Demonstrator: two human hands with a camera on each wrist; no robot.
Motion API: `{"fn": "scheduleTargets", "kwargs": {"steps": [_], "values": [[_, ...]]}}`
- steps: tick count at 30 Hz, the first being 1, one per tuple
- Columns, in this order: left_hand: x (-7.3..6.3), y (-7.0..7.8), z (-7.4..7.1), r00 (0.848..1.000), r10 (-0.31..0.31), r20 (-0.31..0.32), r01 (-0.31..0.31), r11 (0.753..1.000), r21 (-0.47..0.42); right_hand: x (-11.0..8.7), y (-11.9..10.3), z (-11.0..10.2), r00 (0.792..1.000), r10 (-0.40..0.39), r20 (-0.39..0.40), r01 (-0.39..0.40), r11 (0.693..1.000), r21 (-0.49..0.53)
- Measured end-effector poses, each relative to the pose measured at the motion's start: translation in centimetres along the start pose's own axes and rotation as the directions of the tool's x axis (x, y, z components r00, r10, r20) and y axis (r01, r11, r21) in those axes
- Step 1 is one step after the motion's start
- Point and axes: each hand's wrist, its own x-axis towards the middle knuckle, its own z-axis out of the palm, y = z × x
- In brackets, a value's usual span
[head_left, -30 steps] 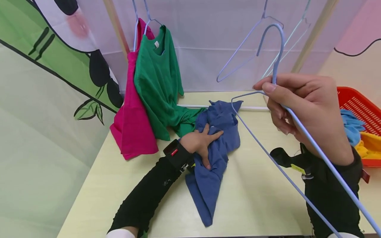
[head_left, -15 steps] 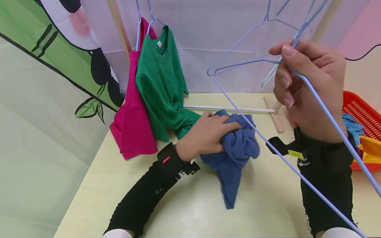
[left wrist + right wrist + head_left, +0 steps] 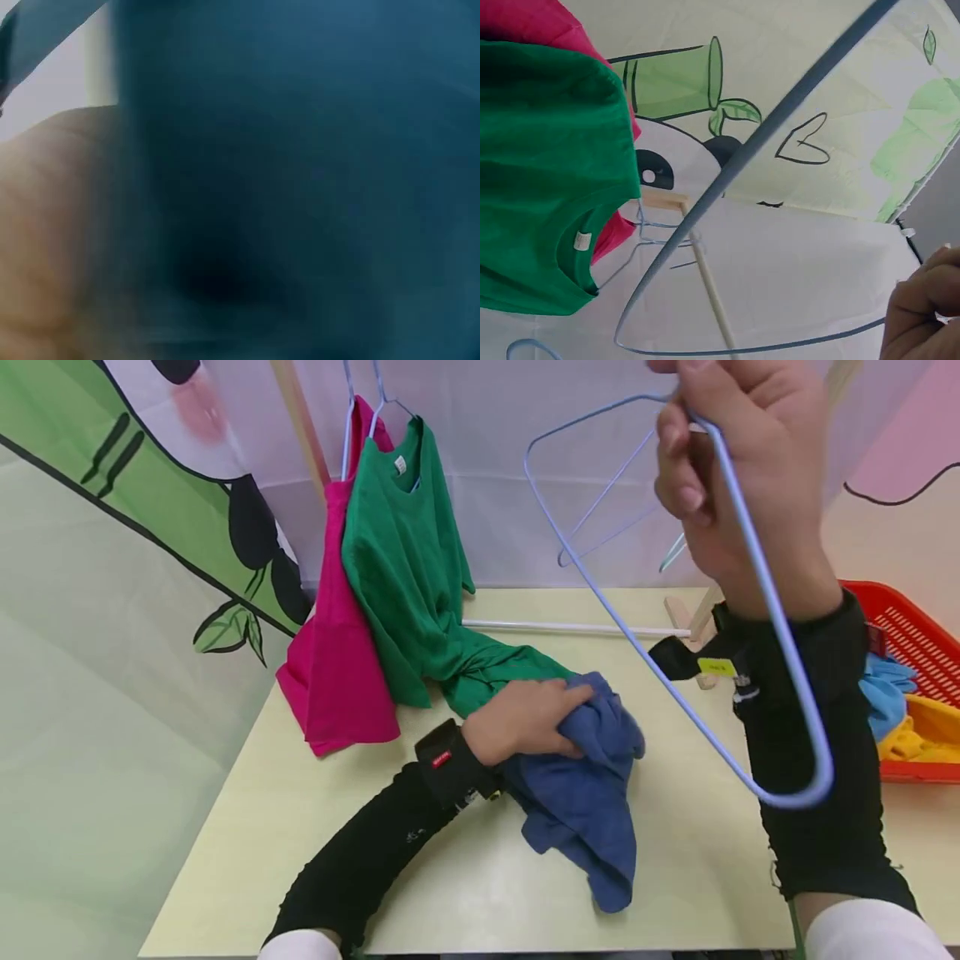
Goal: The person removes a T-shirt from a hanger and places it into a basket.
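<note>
Blue garment bunched in my left grip, hanger held high in my right grip.
My left grip clutches the garment's upper folds just above the counter; the rest trails toward me from my fingers. I judge it light, limp and hard to damage, best taken at the neckline or shoulders, though the folds hide both from me. My right grip holds the hanger's upper part, the hook out of view; it should feel thin, light and springy. Just beyond my left grip, the green top reaches the blue cloth. Against half a second ago, my right grip is higher, the hanger's rounded near end has come into view, and the blue cloth's trailing part spreads wider.
</note>
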Motion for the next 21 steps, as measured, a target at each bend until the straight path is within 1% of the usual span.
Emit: {"fn": "scheduleTargets", "kwargs": {"steps": [1, 2, 3, 4, 6, 8, 9, 11, 14, 15, 17, 21], "values": [[0.4, 0.3, 1.1, 0.997, -0.040, 0.072, 0.041, 0.999, -0.007, 0.6, 0.4, 0.1, 0.998, 0.061, -0.017, -0.061, 0.998, -0.011], [0.6, 0.8, 2.0, 0.988, -0.074, 0.139, 0.077, 0.997, -0.015, 1.3, 0.8, -0.1, 0.992, 0.124, -0.040, -0.125, 0.991, -0.038], [0.6, 1.3, 2.7, 0.975, -0.102, 0.196, 0.108, 0.994, -0.023, 2.0, 1.1, -0.3, 0.980, 0.187, -0.065, -0.192, 0.977, -0.090], [0.5, 1.9, 3.3, 0.964, -0.117, 0.238, 0.130, 0.991, -0.038, 2.8, 1.4, -0.6, 0.965, 0.240, -0.103, -0.253, 0.958, -0.138], [0.5, 2.8, 4.2, 0.947, -0.118, 0.299, 0.144, 0.987, -0.068, 4.4, 1.9, -1.2, 0.929, 0.323, -0.180, -0.355, 0.915, -0.191], [0.5, 3.6, 4.8, 0.937, -0.105, 0.333, 0.128, 0.991, -0.049, 6.0, 2.4, -1.9, 0.894, 0.383, -0.233, -0.433, 0.872, -0.227], [0.5, 3.9, 5.0, 0.935, -0.099, 0.340, 0.115, 0.993, -0.028, 6.8, 2.6, -2.2, 0.873, 0.413, -0.259, -0.471, 0.852, -0.227], [0.6, 4.5, 5.5, 0.940, -0.080, 0.333, 0.074, 0.997, 0.033, 8.1, 3.1, -2.9, 0.840, 0.455, -0.296, -0.520, 0.832, -0.197], [0.6, 5.1, 5.9, 0.958, -0.045, 0.285, 0.016, 0.994, 0.104, 9.6, 3.7, -3.8, 0.808, 0.493, -0.324, -0.565, 0.803, -0.188], [0.6, 5.2, 6.0, 0.962, -0.032, 0.271, 0.001, 0.994, 0.114, 10.0, 3.8, -4.0, 0.796, 0.505, -0.334, -0.580, 0.793, -0.185], [0.6, 5.4, 6.0, 0.966, -0.008, 0.257, -0.022, 0.993, 0.113, 10.6, 4.1, -4.6, 0.780, 0.520, -0.348, -0.604, 0.771, -0.201], [0.7, 5.5, 5.7, 0.962, 0.046, 0.270, -0.069, 0.995, 0.074, 11.2, 4.6, -5.4, 0.747, 0.554, -0.367, -0.652, 0.718, -0.245]]}}
